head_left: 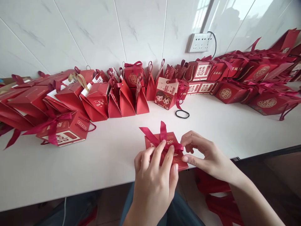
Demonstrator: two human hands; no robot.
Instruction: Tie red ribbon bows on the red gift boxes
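A red gift box [150,142] with pale lettering lies near the table's front edge, in front of me. A dark pink ribbon [162,130] is tied in a bow across its top, two tails pointing to the far side. My left hand [155,169] rests on the box, fingers stretched out and pressing on the bow, covering much of it. At the box's right edge is my right hand [204,153], its thumb and fingers apart. Its fingertips are beside the end of a bow loop; whether they touch it I cannot tell.
Several red boxes line the wall, including a tied box [70,127] at left and a box with two cartoon figures [166,94]. A black elastic band [182,114] lies on the white table [113,147]. A socket strip [199,43] is on the wall. Red stools [223,204] stand below.
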